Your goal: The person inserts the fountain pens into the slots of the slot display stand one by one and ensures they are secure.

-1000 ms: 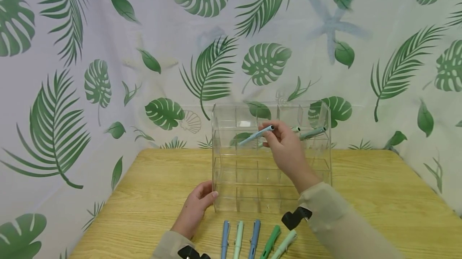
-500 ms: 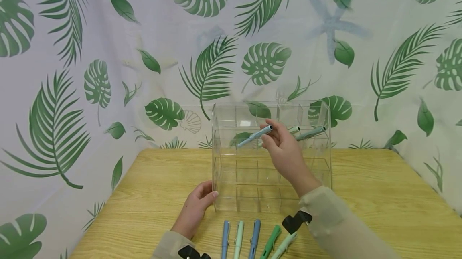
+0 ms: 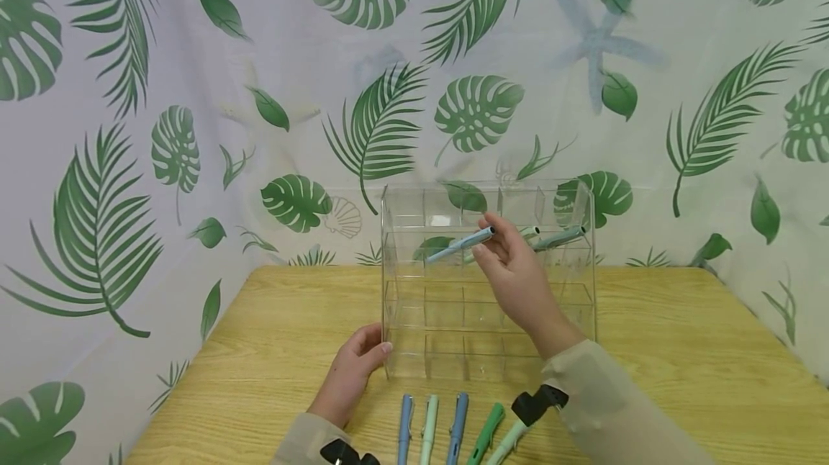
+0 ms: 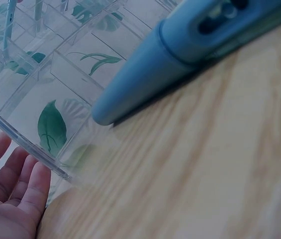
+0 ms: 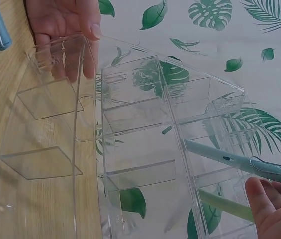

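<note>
Your left hand (image 3: 352,371) pinches the clear acrylic tiered rack (image 3: 443,330); settle the slim light-blue pen (image 3: 461,243) gently. Right hand (image 3: 521,281): can't tell if gripping.

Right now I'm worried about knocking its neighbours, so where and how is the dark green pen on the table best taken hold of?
Probably pinch the dark green pen across its far end, toward the clear rack, coming from above. It lies slanted on the table, and the gaps to the blue pen and pale green pen beside it look wider there than further down its barrel.
</note>
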Demonstrator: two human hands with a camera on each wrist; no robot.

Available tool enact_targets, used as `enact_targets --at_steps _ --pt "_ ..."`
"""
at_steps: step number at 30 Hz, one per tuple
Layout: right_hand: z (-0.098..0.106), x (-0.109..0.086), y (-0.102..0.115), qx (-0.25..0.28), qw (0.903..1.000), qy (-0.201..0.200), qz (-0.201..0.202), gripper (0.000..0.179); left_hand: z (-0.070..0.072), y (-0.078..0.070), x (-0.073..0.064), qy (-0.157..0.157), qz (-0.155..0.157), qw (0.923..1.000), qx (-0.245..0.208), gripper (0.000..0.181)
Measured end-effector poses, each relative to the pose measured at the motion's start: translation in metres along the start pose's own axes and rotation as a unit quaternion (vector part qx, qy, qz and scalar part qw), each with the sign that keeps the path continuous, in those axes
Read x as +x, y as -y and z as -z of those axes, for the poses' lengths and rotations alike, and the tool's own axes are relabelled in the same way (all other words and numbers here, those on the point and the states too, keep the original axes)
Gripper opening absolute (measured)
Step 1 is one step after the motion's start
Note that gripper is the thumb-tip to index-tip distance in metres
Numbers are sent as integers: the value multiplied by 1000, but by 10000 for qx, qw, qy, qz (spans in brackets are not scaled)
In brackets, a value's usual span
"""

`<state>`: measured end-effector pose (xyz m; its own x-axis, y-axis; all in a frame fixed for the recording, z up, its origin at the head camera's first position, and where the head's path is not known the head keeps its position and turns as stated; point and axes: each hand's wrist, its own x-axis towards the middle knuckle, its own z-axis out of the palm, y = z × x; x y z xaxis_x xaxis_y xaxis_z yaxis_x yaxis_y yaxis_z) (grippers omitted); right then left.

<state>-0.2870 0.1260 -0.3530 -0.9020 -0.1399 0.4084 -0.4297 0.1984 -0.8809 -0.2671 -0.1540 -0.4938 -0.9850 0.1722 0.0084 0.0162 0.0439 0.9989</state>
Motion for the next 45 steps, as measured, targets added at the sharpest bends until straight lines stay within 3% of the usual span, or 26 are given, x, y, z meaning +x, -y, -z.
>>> enact_targets --at_steps 19,30,45 --pt "16 -25 -2 -58 9996 205 184 62 1 1 0 16 54 10000 46 48" --pt "29 -46 1 -191 9978 329 546 55 0 1 0 -69 71 9999 74 50" --pt "47 -75 -6 224 9930 751 885 48 -1 1 0 -69 72 9999 -18 51"
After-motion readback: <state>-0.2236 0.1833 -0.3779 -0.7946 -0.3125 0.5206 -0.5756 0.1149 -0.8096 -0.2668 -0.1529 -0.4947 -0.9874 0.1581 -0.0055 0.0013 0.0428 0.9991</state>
